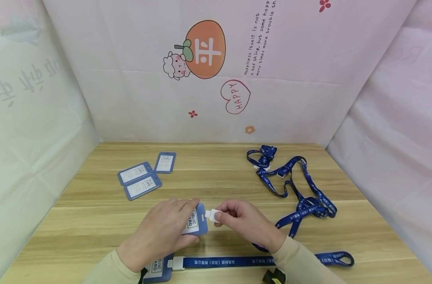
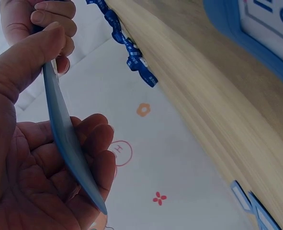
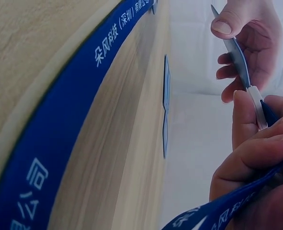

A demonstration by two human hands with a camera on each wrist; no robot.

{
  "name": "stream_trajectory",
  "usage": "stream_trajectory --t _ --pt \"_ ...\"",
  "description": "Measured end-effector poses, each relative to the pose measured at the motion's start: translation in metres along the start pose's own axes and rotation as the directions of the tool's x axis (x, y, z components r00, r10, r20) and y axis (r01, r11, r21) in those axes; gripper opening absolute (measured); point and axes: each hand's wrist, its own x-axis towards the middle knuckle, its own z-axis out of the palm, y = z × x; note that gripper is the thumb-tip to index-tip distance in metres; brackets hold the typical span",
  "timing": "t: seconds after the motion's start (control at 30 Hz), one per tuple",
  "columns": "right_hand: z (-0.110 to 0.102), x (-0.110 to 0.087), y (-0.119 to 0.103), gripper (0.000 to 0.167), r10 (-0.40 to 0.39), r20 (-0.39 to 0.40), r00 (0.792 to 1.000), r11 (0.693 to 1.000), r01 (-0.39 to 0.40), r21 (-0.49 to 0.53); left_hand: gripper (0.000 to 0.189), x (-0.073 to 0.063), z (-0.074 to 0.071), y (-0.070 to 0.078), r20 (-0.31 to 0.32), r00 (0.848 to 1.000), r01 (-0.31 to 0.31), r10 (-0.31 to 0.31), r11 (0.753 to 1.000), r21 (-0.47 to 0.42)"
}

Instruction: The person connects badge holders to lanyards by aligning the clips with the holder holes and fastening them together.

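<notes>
My left hand [image 1: 162, 225] holds a blue ID card holder [image 1: 194, 223] between thumb and fingers, slotted end towards the right. In the left wrist view the card holder [image 2: 64, 129] appears edge-on across the palm. My right hand [image 1: 249, 223] pinches a white plastic clip [image 1: 213, 215] at the end of a blue lanyard. The clip's tip is right at the holder's slot; whether it passes through cannot be told. In the right wrist view the clip [image 3: 257, 106] meets the holder's edge, and the printed lanyard strap [image 3: 232, 203] runs beneath the right fingers.
Three blue card holders [image 1: 143, 187] lie at the back left. Tangled blue lanyards [image 1: 308, 205] spread over the right side. Near the front edge, another card holder [image 1: 159, 272] joins a white clip [image 1: 178, 263] on a straight lanyard [image 1: 219, 262]. White printed cloth [image 1: 148, 106] encloses the table.
</notes>
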Motion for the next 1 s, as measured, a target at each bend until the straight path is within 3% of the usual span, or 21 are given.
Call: stream_trajectory --t 0.7,1.0 --pt "0.0027 -0.0002 -0.0012 0.027 -0.032 0.009 0.999 0.997 0.033 -0.069 0.088 0.0004 0.0001 0.0045 0.006 1.0 -0.012 0.012 1.0 -0.022" --pt "0.0035 0.0001 -0.001 0.026 -0.037 0.053 0.998 0.998 0.039 -0.039 0.087 0.0 -0.0015 0.0071 0.008 1.0 -0.027 0.027 1.0 -0.008"
